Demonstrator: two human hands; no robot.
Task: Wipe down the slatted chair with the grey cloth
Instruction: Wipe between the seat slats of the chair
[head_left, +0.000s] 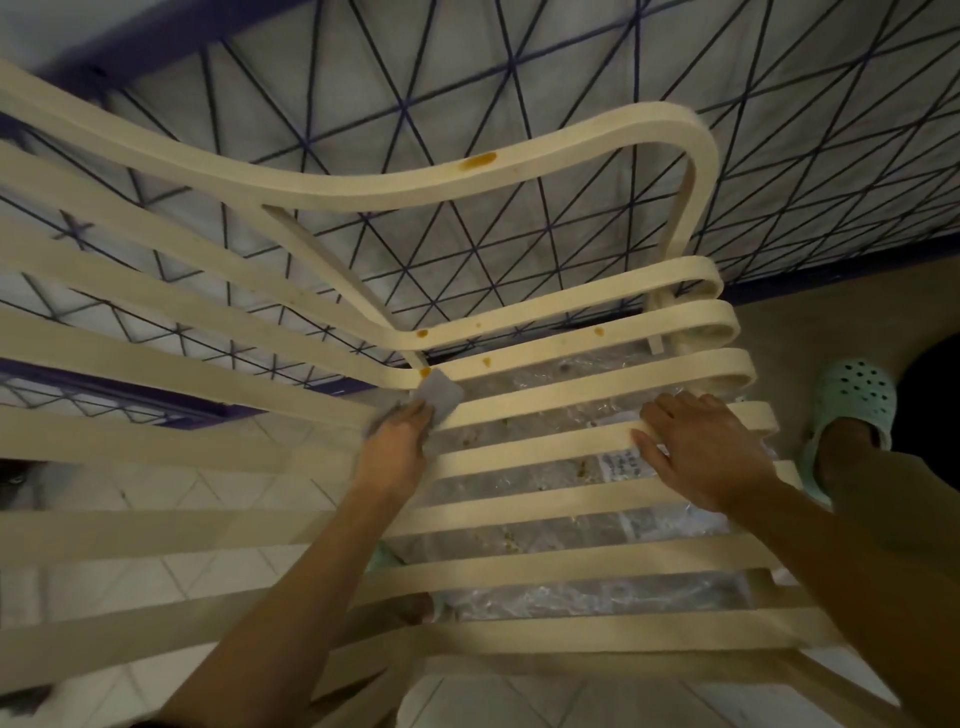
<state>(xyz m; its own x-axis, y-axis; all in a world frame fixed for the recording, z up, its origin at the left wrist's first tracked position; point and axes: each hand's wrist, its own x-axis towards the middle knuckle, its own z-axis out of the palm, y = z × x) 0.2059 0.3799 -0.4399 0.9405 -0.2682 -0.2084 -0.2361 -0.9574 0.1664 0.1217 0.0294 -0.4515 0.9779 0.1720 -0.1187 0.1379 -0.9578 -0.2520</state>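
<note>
My left hand (397, 449) grips the grey cloth (440, 397), pressing it on the slatted chair (545, 501) where seat slats bend up into the back, just below an orange stain (425, 372). My right hand (706, 449) lies flat, fingers straight, across two seat slats, holding nothing. Another stain on the armrest (571, 141). A mint clog (857, 397) beside the chair

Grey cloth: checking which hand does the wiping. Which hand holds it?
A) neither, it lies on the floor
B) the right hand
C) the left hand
C: the left hand holds the grey cloth against the slatted chair; the right hand rests bare on the slats.
</note>
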